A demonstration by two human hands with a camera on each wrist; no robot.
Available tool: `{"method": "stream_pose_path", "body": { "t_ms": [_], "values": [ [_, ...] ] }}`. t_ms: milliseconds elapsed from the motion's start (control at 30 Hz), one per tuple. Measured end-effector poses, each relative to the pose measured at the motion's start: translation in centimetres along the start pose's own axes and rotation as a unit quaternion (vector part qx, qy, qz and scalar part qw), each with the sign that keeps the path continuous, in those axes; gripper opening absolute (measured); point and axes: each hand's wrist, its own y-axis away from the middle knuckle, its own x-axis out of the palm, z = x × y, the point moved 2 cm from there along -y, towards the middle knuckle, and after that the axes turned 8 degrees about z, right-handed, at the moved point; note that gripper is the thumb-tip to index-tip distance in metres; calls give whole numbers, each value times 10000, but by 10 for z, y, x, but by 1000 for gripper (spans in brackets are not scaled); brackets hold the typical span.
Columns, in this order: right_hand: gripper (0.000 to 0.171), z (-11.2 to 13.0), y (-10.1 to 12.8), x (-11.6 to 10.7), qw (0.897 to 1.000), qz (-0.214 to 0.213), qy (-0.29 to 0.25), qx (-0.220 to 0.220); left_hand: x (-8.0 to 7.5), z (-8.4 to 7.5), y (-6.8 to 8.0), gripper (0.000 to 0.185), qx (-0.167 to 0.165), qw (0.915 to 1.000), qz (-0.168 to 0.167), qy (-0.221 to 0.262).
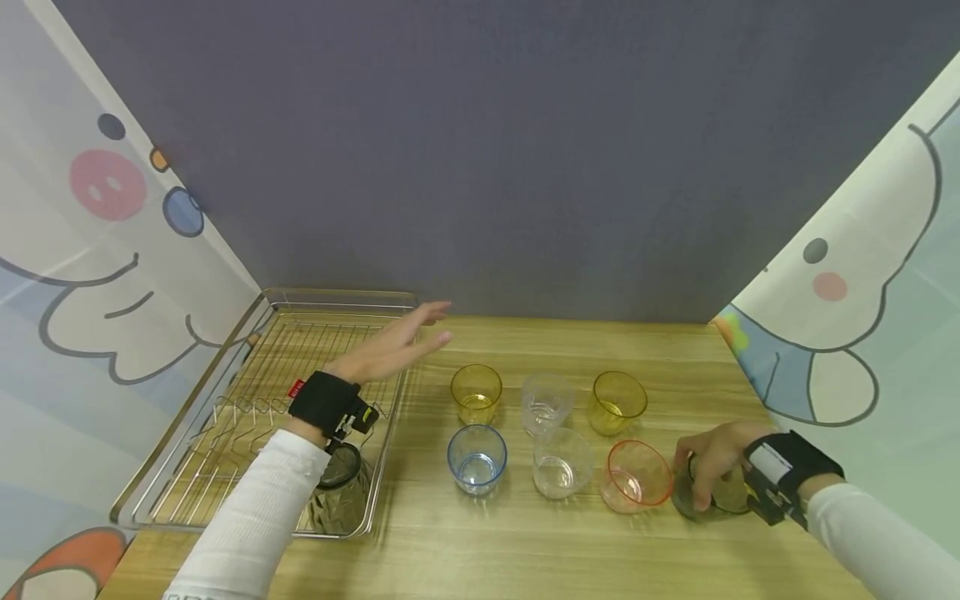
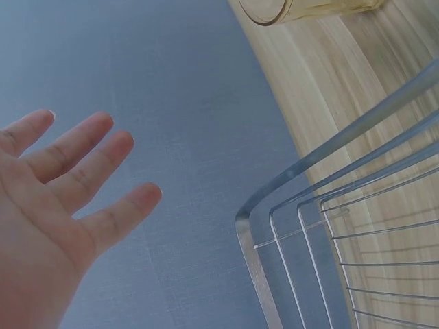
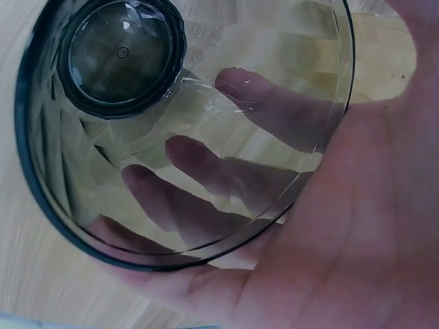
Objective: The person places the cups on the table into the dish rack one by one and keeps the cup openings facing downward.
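My right hand grips a smoky grey glass at the right end of the glasses on the table. Through its clear wall, the right wrist view shows several fingers curled round the glass, whose thick dark base is seen from above. My left hand hovers over the right edge of the wire rack, fingers spread and nothing held. Another smoky grey glass stands in the rack's near right corner, below my left forearm.
Between the hands stand two yellow glasses, a blue-rimmed glass, two clear glasses and a red-rimmed glass. A grey wall closes the back; printed curtains flank the table.
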Motion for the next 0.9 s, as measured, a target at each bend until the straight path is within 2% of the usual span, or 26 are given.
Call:
{"method": "stream_pose_path", "body": {
  "t_ms": [367,600,900],
  "values": [
    [50,-9,9,-15,9998,-3,-87,152,-2,4,1,67,82,9999,-12,94],
    [49,-6,16,-28,9996,-75,266,98,-8,5,3,67,88,9999,-26,104],
    [52,0,34,-45,9999,18,-58,113,-15,1,8,66,101,9999,-111,-82]
  ]
}}
